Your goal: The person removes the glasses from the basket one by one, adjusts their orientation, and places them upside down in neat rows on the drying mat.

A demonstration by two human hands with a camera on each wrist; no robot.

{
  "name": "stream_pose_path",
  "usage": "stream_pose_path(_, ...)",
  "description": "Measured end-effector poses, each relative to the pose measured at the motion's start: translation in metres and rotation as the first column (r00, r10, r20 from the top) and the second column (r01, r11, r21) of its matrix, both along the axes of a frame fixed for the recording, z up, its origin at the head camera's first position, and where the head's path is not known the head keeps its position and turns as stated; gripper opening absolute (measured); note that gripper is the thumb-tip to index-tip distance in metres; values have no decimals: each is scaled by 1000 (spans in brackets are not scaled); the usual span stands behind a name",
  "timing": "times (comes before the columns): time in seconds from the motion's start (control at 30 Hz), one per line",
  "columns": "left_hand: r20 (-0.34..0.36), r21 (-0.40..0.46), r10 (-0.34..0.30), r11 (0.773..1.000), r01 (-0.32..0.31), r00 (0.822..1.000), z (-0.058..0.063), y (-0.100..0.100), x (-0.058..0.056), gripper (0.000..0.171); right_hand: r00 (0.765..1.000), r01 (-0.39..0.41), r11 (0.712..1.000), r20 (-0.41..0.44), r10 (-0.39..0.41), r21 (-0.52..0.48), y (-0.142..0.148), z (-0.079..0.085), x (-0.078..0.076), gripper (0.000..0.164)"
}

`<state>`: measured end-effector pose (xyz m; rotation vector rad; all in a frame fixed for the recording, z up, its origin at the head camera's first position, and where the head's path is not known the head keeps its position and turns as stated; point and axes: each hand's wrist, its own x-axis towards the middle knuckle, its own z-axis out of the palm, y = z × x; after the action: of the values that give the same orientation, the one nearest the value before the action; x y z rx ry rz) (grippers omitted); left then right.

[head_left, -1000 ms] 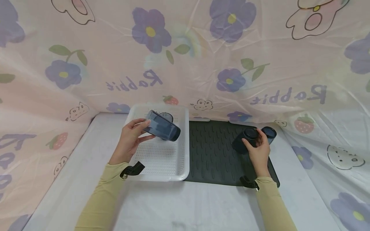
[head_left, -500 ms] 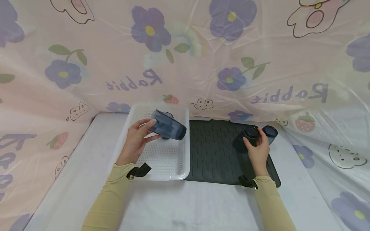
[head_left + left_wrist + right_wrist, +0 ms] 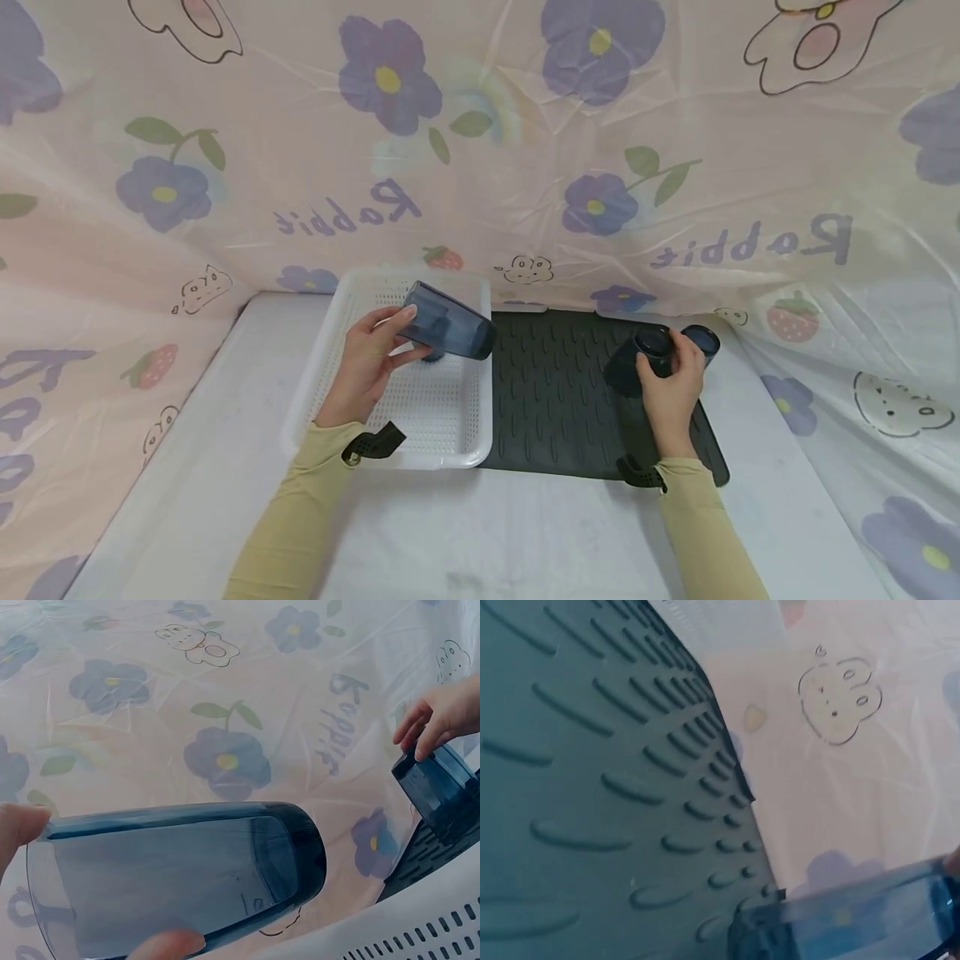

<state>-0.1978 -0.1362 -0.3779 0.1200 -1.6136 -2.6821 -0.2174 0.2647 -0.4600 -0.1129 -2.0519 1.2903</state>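
My left hand point(image 3: 367, 358) pinches a translucent blue drinking glass point(image 3: 453, 325) near its rim, thumb and fingers on opposite sides. The glass is tilted on its side over the right part of a white perforated basket point(image 3: 450, 461), its thick dark base pointing right. Behind it, mostly hidden, part of another blue glass point(image 3: 433, 356) shows inside the basket. On the dark ridged mat point(image 3: 555, 417), my right hand point(image 3: 675, 392) grips the upper end of a second blue glass point(image 3: 624, 371). One more blue glass point(image 3: 705, 343) is just behind that hand.
The basket overlaps the mat's left side on a white-covered table point(image 3: 510, 533). A patterned cloth point(image 3: 495, 167) with flowers and rabbits rises behind the mat and along both sides. Black straps point(image 3: 375, 440) circle both wrists.
My left hand has carried its tilted glass rightward, so the base now reaches the basket's right rim. My right hand stays at its glass, its fingers shifted slightly.
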Motion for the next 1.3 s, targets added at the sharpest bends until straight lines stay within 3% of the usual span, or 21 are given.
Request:
stream_pose_path(0.27,-19,-6,8,1000,-8,1000,5,10,-1,43,991,-74,997,-110,72,-12,-15,25,11,46)
stream_pose_path(0.5,-33,-10,-2,1000,2,999,11,21,-3,51,975,-214,971,-78,207,-102,-38,59,30,41)
stream_pose_path(0.8,-86,12,-4,1000,5,996,17,40,-6,51,899,-434,856,-74,432,-281,-58,63,34,38)
stream_pose_path(1.17,-99,62,-6,998,13,995,11,55,-10,47,796,-552,708,-24,605,-441,-79,60,39,41)
stream_pose_path(1.3,-72,75,-9,997,15,997,8,60,-9,49,762,-577,662,-24,647,-478,-84,56,36,42)
